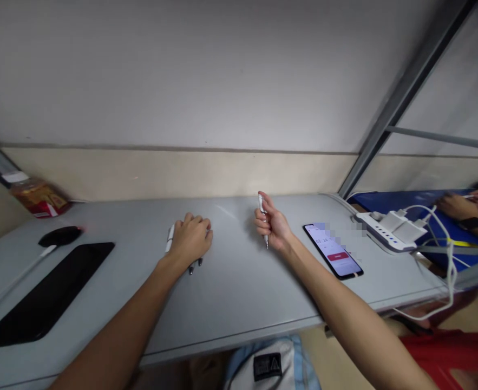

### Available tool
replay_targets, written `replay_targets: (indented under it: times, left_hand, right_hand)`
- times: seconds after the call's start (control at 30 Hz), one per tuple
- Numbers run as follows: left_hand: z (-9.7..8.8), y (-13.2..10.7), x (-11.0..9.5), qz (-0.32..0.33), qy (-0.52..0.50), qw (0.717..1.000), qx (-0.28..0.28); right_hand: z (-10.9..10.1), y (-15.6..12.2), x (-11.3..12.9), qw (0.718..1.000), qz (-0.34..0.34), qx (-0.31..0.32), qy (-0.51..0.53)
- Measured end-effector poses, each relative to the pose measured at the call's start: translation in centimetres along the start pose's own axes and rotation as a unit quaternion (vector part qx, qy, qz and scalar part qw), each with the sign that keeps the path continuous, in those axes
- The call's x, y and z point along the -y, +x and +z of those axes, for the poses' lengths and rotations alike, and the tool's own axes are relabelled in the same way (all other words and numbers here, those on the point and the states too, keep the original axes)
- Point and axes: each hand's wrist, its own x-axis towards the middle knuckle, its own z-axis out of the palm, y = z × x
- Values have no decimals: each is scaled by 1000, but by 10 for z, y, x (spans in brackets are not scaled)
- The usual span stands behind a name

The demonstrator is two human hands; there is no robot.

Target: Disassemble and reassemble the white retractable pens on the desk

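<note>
My left hand rests knuckles-up on the grey table, fingers curled over a bundle of white pens whose dark tips stick out below the palm. My right hand is raised slightly above the table and closed round a single white pen held upright, its tip pointing down. A phone with a lit screen lies just right of my right wrist.
A black tablet lies at the left with a black mouse-like object and white cable behind it. A red snack packet sits at the wall. A white power strip with cables sits at the right, where another person's hands work.
</note>
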Motion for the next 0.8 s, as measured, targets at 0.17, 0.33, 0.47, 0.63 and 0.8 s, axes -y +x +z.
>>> replay_targets:
  times: [0.17,0.33,0.47,0.63,0.8]
  left_hand:
    - [-2,-2,-3,17,-5,1000,-1]
    - [-2,-4,-4,20,-23,1000,-2]
    - [1,-4,-5,22,-23,999,8]
    - [-2,-3,-8,29,-46,999,-2]
    - [-9,-1,-10,21,-168,985,-34]
  right_hand:
    - [2,1,-1,1000,-7,-10,-4]
    - [5,0,-3,998,-9,-41,-56]
    - [8,0,-12,971,-6,-49,-234]
    - [3,0,-17,812,-99,-117,-564]
    - [-6,-3,-9,629,-44,-158,-760]
